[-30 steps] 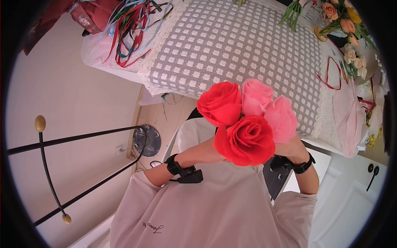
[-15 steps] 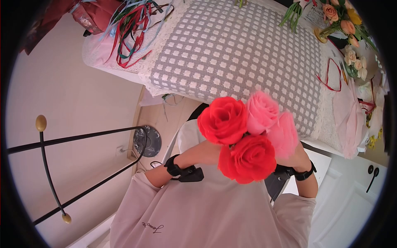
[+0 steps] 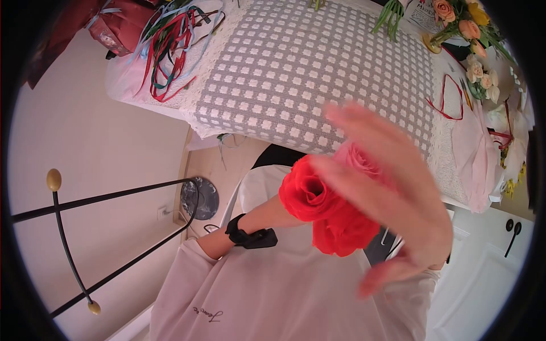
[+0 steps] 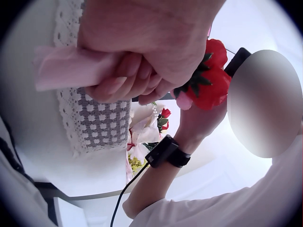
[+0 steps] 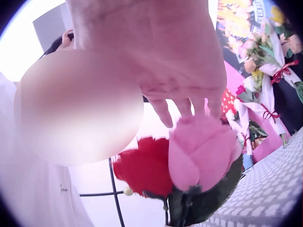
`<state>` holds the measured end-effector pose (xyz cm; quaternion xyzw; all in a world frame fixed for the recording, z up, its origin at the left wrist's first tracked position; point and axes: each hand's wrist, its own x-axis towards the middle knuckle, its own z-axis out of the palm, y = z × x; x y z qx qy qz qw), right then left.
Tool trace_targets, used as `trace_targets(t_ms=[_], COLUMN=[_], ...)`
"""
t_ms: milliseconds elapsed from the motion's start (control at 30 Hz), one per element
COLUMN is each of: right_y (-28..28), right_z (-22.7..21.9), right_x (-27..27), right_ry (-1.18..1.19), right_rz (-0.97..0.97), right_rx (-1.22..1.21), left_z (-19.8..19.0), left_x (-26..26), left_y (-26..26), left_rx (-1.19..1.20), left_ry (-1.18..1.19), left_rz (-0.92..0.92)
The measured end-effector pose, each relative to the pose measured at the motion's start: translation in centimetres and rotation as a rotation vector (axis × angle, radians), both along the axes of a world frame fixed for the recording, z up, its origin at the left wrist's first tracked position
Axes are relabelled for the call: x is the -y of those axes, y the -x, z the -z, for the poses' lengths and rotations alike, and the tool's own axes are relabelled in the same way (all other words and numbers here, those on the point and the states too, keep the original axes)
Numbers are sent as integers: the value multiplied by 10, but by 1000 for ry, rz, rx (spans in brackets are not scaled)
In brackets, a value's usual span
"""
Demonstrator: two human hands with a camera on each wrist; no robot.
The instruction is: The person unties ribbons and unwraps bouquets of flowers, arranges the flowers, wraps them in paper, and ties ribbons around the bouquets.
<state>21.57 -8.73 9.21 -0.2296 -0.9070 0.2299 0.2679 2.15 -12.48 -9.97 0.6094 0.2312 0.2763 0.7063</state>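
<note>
My left hand [image 4: 147, 42] grips the stems of a small rose bunch, curled round a pale pink wrap [image 4: 71, 73] that sticks out below the fist. In the head view the blooms hide that hand. Two red roses [image 3: 307, 193] and a pink rose [image 3: 359, 158] show at the top of the bunch. My right hand [image 3: 406, 204] arches over the blooms with fingers spread apart, partly covering them. In the right wrist view its fingertips are right at the top of a pink rose [image 5: 202, 153], beside a red rose [image 5: 144, 165].
Ahead is a table with a grey-and-white checked cloth [image 3: 284, 74]. Tangled ribbons [image 3: 170, 54] lie at its left; peach roses [image 3: 469, 28], a red ribbon loop [image 3: 453, 99] and pink cloth [image 3: 475, 165] at its right. A black metal rack [image 3: 125, 193] stands to the left.
My right hand has come up from behind the blooms and now spreads over them. The roses have sunk slightly towards my body and turned a little.
</note>
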Motion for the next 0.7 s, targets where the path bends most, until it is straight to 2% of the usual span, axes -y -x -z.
trace_targets(t_ms=[33,100,133,233,367,700], right_y=[8,22,27,28,30,28], right_z=[1,6,6,8,10,19], right_x=[-1,0,3,3,10,10], right_ry=[-1,-103,-60,12,7,66], right_rz=[-5,32,90,74,77,71], right_rx=[-2,202,185,167,209,124], left_z=[-3,-8,-11,-19,-29,-57], left_x=[2,3,4,2,1,-3], left_y=[-1,0,2,-1,-8,-1], left_rx=[10,32,45,89,144,268], left_ry=[14,43,57,99,164,306], left_rz=[-13,-47,-63,-100,-114,-184])
